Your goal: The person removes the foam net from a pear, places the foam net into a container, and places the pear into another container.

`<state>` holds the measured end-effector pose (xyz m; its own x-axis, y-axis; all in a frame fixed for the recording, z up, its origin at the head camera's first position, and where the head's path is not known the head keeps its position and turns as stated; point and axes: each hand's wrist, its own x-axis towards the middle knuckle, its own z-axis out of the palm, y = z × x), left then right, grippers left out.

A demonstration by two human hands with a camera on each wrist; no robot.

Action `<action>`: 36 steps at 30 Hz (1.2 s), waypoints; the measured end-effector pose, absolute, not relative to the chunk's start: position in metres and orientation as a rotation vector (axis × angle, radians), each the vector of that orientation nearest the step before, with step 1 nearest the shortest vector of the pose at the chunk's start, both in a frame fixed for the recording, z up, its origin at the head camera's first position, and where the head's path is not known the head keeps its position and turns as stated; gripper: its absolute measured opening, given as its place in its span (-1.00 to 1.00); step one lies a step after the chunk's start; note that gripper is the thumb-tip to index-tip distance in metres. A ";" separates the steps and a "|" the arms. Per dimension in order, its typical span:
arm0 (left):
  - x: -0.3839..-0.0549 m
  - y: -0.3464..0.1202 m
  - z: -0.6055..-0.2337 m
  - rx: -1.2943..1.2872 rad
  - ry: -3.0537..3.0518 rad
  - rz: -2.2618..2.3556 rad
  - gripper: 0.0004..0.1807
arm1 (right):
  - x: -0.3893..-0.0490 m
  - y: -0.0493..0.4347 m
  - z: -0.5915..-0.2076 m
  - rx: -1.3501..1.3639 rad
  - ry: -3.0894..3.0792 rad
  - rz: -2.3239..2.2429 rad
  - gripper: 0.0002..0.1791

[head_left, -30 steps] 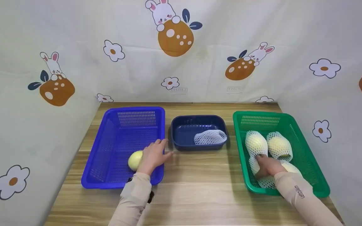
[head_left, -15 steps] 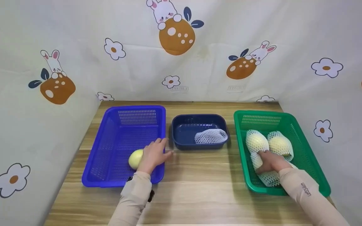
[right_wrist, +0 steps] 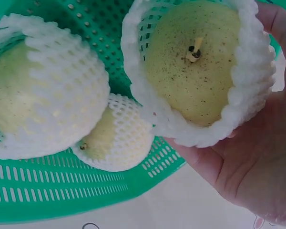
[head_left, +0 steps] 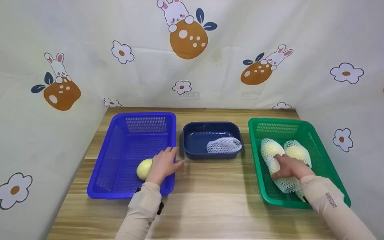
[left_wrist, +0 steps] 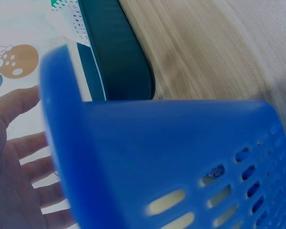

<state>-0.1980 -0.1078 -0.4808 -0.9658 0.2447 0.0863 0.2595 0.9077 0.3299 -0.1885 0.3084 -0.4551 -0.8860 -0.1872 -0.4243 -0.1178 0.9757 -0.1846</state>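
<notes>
My left hand (head_left: pixel 163 165) hovers over the near right side of the blue basket (head_left: pixel 103 150), beside a bare pale-yellow pear (head_left: pixel 144 169). In the left wrist view its fingers (left_wrist: pixel 40 169) are spread loosely behind the basket's rim, holding nothing. Inside the green basket (head_left: pixel 255 150), my right hand (head_left: pixel 290 165) grips a pear (right_wrist: pixel 193 62) in a white foam net (right_wrist: pixel 252 71). The pear's stem end shows through the net's opening in the right wrist view. Other net-wrapped pears (head_left: pixel 272 148) lie by that hand; the forearm covers part of the basket's near end.
Between the two baskets stands a small navy basin (head_left: pixel 195 156) with a loose foam net (head_left: pixel 223 145) inside. All three containers rest on a wood-grain table (head_left: pixel 212 200). A patterned sheet (head_left: pixel 218 80) surrounds the table at the back and sides.
My right hand has shifted slightly away from me and to the right, with its net-wrapped pear. The right forearm now hides a near pear. My left hand has stayed in place.
</notes>
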 end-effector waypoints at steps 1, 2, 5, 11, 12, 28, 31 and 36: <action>-0.198 -0.108 -0.480 -0.398 -3.025 -0.535 -0.41 | -0.190 0.309 -0.454 -0.227 2.678 -0.215 -0.13; -0.198 -0.108 -0.480 -0.397 -3.024 -0.536 -0.42 | -0.191 0.309 -0.452 -0.237 2.686 -0.215 -0.14; -0.198 -0.107 -0.480 -0.392 -3.021 -0.540 -0.42 | -0.195 0.309 -0.446 -0.240 2.693 -0.222 -0.14; -0.199 -0.108 -0.481 -0.384 -3.022 -0.543 -0.40 | -0.201 0.310 -0.435 -0.240 2.709 -0.226 -0.13; -0.199 -0.108 -0.481 -0.384 -3.021 -0.546 -0.40 | -0.201 0.310 -0.434 -0.245 2.715 -0.225 -0.13; -0.197 -0.108 -0.481 -0.399 -3.022 -0.516 -0.39 | -0.202 0.306 -0.420 -0.306 2.773 -0.239 -0.14; -0.197 -0.108 -0.480 -0.403 -3.024 -0.506 -0.39 | -0.202 0.305 -0.416 -0.310 2.787 -0.245 -0.14; -0.197 -0.108 -0.481 -0.398 -3.023 -0.503 -0.40 | -0.202 0.302 -0.410 -0.313 2.811 -0.272 -0.15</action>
<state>-0.1975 -0.1079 -0.4808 -0.9656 0.2432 0.0924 0.2600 0.9139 0.3118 -0.2015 0.3016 -0.4095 -0.9316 -0.2412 -0.2719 -0.1847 0.9584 -0.2176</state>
